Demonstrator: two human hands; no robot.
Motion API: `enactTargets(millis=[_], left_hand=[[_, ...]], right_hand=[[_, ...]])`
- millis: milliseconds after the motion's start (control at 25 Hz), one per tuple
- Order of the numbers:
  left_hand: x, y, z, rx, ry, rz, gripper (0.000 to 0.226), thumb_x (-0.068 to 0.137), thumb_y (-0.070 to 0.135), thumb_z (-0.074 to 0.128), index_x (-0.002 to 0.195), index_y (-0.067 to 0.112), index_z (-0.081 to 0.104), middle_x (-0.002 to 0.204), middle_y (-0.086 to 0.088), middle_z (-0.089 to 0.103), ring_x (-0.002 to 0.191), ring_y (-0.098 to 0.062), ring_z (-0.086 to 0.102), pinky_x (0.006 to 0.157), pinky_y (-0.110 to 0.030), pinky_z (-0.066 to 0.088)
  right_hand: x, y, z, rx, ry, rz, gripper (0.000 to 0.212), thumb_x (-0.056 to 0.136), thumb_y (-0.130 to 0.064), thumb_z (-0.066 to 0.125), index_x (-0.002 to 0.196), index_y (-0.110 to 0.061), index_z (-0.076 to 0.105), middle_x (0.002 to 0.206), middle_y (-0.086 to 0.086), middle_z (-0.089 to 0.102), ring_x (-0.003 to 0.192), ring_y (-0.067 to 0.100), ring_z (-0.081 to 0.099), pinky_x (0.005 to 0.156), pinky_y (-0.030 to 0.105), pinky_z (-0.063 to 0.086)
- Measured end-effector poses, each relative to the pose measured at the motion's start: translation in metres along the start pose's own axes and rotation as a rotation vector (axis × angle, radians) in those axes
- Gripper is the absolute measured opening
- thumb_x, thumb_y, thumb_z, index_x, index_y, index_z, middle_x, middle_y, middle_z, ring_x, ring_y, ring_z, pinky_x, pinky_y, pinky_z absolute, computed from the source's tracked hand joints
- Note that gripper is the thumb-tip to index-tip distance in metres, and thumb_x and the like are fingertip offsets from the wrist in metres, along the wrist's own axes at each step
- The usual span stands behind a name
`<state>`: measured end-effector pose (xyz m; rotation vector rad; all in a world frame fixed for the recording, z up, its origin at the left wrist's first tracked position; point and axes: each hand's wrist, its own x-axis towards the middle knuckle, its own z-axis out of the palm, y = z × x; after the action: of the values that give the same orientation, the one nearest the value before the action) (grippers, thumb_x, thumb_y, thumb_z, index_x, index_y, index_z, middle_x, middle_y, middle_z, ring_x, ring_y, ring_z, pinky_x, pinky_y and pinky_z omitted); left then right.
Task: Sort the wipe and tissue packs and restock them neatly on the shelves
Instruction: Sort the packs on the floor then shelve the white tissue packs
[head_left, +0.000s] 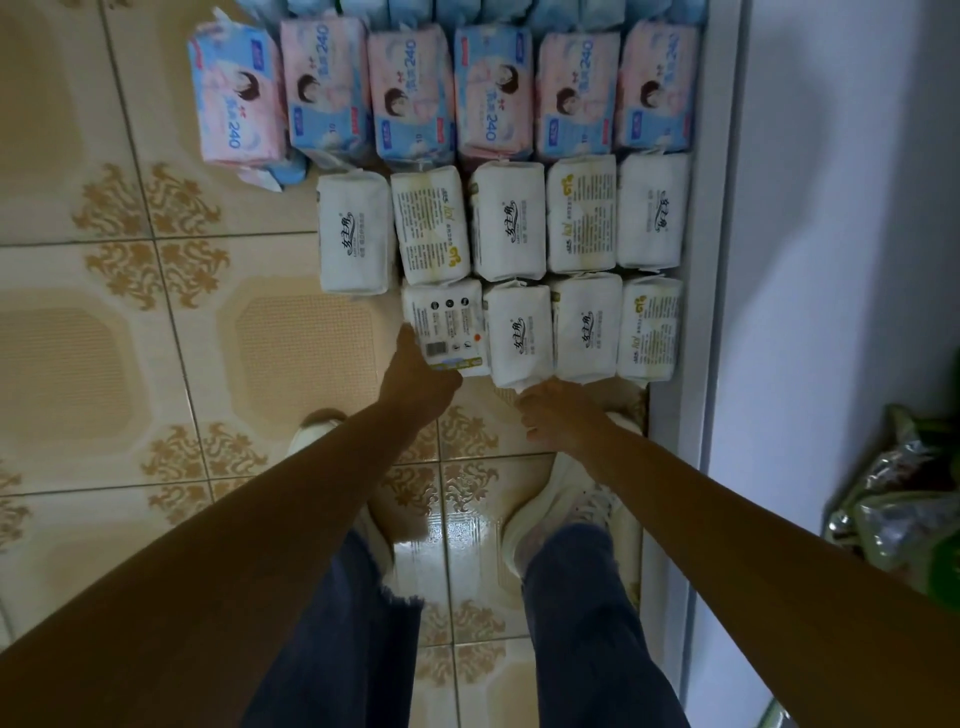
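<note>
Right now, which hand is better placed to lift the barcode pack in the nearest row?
Left: the left hand touches the barcode pack at its near corner; the right hand is by the neighbouring white pack.
</note>
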<state>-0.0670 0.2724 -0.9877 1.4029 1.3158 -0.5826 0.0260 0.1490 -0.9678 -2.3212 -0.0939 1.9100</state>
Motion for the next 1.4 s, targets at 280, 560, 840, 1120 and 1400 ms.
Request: enactTargets(millis=[280, 560, 840, 1120, 1400], left_hand=[[-0.094, 0.076, -0.06, 0.662, -0.129, 0.385, 0.083, 0.091, 0.023, 0.062, 0.153, 0.011, 0.008, 0.159, -0.007, 0.018, 0.145, -0.022, 0.021, 0.11, -0.027, 0.024], [-0.238, 0.192, -0.165, 1.229, 0.247, 0.912, 0.093, 0.094, 0.037, 0.053, 0.15, 0.013, -0.017, 0.159, -0.007, -0.018, 0.147, -0.024, -0.014, 0.119, -0.047, -0.003], [-0.397, 0.335, -0.286, 1.185, 0.676, 1.243, 0.119, 0.077, 0.063, 0.063, 0.149, 0.017, -0.02, 0.158, -0.008, -0.015, 0.148, -0.027, -0.008, 0.115, -0.055, -0.002], [-0.571, 0.435, -0.332, 1.147, 0.848, 1.619, 0.113, 0.072, 0.064, 0.068, 0.153, 0.016, 0.005, 0.161, -0.011, 0.007, 0.148, -0.028, 0.006, 0.113, -0.06, 0.01], [-0.708, 0.546, -0.249, 0.957, 0.755, 1.949, 0.092, 0.079, 0.038, 0.066, 0.152, 0.012, 0.016, 0.159, -0.011, 0.016, 0.147, -0.026, 0.018, 0.114, -0.053, 0.016]], right_hand=[[-0.107, -0.038, -0.057, -0.386, 0.213, -0.258, 0.05, 0.09, -0.036, 0.059, 0.133, -0.016, 0.044, 0.124, 0.006, 0.057, 0.112, 0.024, 0.055, 0.09, 0.034, 0.046], [-0.29, -0.124, -0.146, -0.924, 0.625, -0.534, 0.083, 0.09, -0.043, 0.058, 0.152, -0.016, 0.009, 0.158, 0.01, 0.017, 0.143, 0.027, 0.02, 0.115, 0.042, 0.014], [-0.518, -0.207, -0.234, -1.036, 0.955, -0.537, 0.094, 0.088, -0.06, 0.052, 0.153, -0.017, 0.0, 0.161, 0.009, 0.003, 0.147, 0.027, 0.007, 0.118, 0.047, 0.007], [-0.72, -0.196, -0.262, -0.896, 1.347, -0.457, 0.098, 0.081, -0.073, 0.049, 0.153, -0.021, 0.006, 0.161, 0.009, 0.006, 0.147, 0.026, 0.007, 0.117, 0.047, -0.001], [-0.853, -0.124, -0.31, -0.648, 1.596, -0.276, 0.095, 0.078, -0.075, 0.05, 0.151, -0.022, 0.02, 0.16, 0.007, 0.01, 0.148, 0.023, 0.003, 0.118, 0.047, -0.005]])
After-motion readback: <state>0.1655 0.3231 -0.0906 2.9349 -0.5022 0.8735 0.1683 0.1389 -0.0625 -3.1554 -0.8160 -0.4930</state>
